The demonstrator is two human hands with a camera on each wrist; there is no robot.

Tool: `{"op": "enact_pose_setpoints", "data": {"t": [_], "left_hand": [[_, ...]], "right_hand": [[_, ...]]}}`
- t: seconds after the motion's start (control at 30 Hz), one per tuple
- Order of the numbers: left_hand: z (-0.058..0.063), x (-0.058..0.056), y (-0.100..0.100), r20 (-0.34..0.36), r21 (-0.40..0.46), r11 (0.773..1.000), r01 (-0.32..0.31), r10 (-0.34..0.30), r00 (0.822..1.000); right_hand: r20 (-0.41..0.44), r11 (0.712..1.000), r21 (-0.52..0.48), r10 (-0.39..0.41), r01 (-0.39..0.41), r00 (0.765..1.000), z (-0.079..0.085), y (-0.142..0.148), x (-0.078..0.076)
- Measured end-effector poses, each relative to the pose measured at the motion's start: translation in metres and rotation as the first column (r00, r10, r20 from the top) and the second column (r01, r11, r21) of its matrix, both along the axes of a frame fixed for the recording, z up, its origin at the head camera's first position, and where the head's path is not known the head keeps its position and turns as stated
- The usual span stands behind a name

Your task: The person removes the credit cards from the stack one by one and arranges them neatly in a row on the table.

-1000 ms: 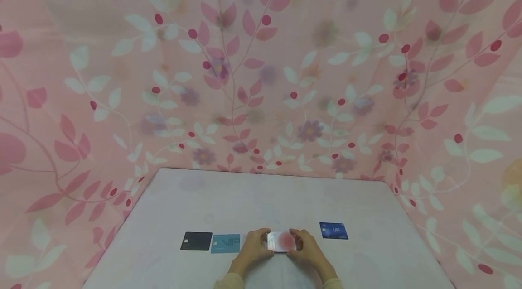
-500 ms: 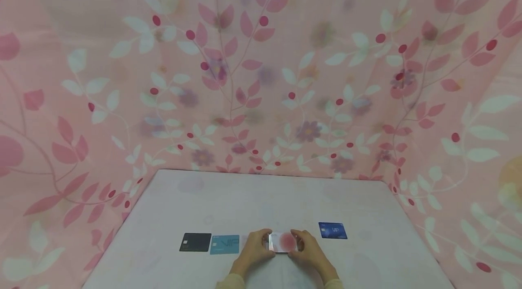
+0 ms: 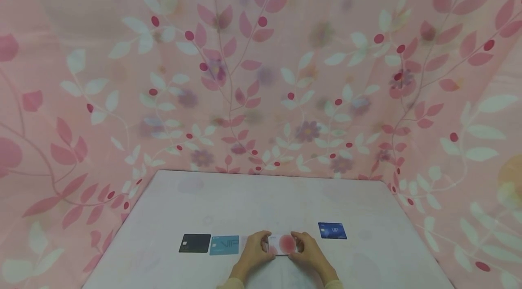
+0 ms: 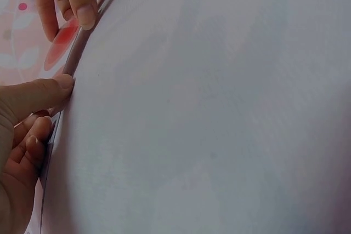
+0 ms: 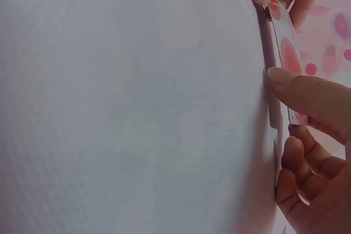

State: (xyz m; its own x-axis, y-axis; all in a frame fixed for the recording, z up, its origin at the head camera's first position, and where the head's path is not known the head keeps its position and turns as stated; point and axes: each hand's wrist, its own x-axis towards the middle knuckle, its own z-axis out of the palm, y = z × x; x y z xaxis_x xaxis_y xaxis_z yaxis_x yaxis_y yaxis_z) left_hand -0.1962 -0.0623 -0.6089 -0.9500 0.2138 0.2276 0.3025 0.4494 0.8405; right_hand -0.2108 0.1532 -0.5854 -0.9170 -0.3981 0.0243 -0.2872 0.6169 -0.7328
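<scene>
Both hands hold a pale bank card [image 3: 281, 245] with a large red disc on it, close over the white table at the front middle. At its left end, the left hand [image 3: 254, 251] pinches it between thumb and fingers. My right hand [image 3: 308, 251] grips the opposite end in the same way. In the left wrist view the card [image 4: 61, 46] appears nearly edge-on, a narrow red-marked strip between the two hands. The right wrist view also shows the card [image 5: 289, 53] edge-on, with the right thumb along its near edge.
Left of the hands lie a black card [image 3: 195, 243] and a teal VIP card [image 3: 224, 245], side by side. A pale pinkish card [image 3: 244, 241] is partly hidden behind the left hand. To the right lies a blue VIP card [image 3: 332, 230]. Floral pink cloth [image 3: 261, 76] surrounds the table [image 3: 261, 198].
The bright glare on the held card has faded, so its red disc and a second reddish patch show more clearly. Both hands keep their grip in nearly the same place.
</scene>
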Motion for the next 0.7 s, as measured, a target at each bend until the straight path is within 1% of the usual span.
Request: {"op": "enact_pose_setpoints", "data": {"t": [0.13,0.27,0.37,0.43,0.5,0.7], "left_hand": [[-0.0007,0.0001,0.0006,0.013,0.0,1.0,-0.009,0.009,1.0],[0.0009,0.0012,0.0013,-0.007,-0.022,1.0,-0.006,0.006,1.0],[0.0023,0.0021,0.0019,-0.032,-0.053,0.999,-0.008,0.007,0.999],[0.0037,0.0026,0.0022,-0.029,-0.065,0.998,-0.012,0.01,1.0],[0.0048,0.003,0.0022,-0.021,-0.076,0.997,-0.014,0.012,1.0],[0.0091,0.0044,0.0017,0.057,-0.073,0.997,-0.004,0.009,0.998]], "right_hand": [[-0.008,1.0,-0.005,0.001,-0.001,1.0,0.0,0.0001,0.0003],[-0.005,1.0,0.003,-0.001,0.001,1.0,0.0002,0.0016,0.0005],[0.006,1.0,0.013,-0.001,0.001,1.0,0.0001,0.0028,0.0005],[0.015,1.0,0.019,0.002,-0.002,1.0,-0.0002,0.0032,0.0002],[0.027,1.0,0.026,0.003,-0.004,1.0,-0.0006,0.0034,0.0],[0.046,0.999,0.034,0.007,-0.009,0.999,-0.0031,0.0043,-0.0009]]}}
